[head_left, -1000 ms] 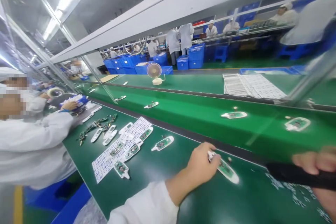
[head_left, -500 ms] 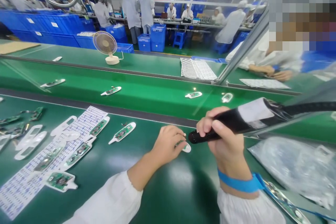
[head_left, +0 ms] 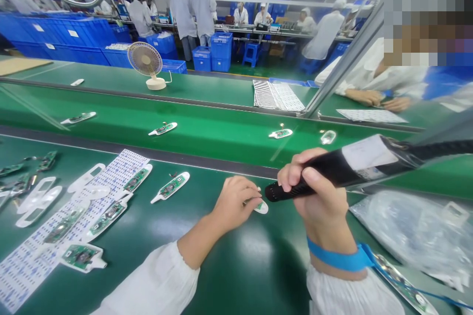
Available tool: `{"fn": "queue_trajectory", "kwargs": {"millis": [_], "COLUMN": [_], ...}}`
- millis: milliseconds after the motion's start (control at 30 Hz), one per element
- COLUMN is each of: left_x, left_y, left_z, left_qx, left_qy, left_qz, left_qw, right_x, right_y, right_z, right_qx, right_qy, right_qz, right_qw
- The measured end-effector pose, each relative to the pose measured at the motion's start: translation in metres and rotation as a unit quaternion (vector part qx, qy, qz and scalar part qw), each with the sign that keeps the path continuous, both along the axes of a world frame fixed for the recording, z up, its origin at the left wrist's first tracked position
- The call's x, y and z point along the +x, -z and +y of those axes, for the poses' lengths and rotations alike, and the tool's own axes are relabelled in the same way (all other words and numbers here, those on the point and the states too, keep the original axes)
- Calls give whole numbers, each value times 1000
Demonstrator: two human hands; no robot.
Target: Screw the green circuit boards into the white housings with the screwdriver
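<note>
Left hand [head_left: 235, 203] palm-down, fingers curled closed on a white case [head_left: 262, 208]; right hand [head_left: 325, 202] upright, fingers wrapped around a black tool [head_left: 334, 170], tip near the case.

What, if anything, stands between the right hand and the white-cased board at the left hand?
Only the black tool, held in the right hand, with its tip near the white-cased board. The left hand covers the board's other end.

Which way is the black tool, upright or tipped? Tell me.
Tipped: the right hand holds the black tool aslant, tip lower in view than hose end.
</note>
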State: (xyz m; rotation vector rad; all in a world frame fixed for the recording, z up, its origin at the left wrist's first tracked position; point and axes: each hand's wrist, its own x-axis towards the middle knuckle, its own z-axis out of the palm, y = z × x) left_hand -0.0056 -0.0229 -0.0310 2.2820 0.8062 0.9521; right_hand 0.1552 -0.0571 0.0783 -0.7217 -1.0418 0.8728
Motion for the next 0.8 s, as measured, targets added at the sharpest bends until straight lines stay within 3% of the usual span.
{"fn": "queue_trajectory", "kwargs": {"millis": [333, 600, 800], "left_x": [-1, 0, -12], "left_y": [0, 3, 0], "left_z": [0, 1, 12], "left_qx": [-25, -4, 1], "left_qy": [0, 12, 46], "left_qz": [9, 1, 77], "left_qw": [1000, 1000, 996], "right_x": [0, -1, -1], "right_y": [0, 1, 7], "right_z": [1, 3, 4], "right_qx": [4, -4, -31], "right_qy": [3, 11, 14], "right_qz": [2, 23, -12], "right_qw": [1000, 1000, 999]}}
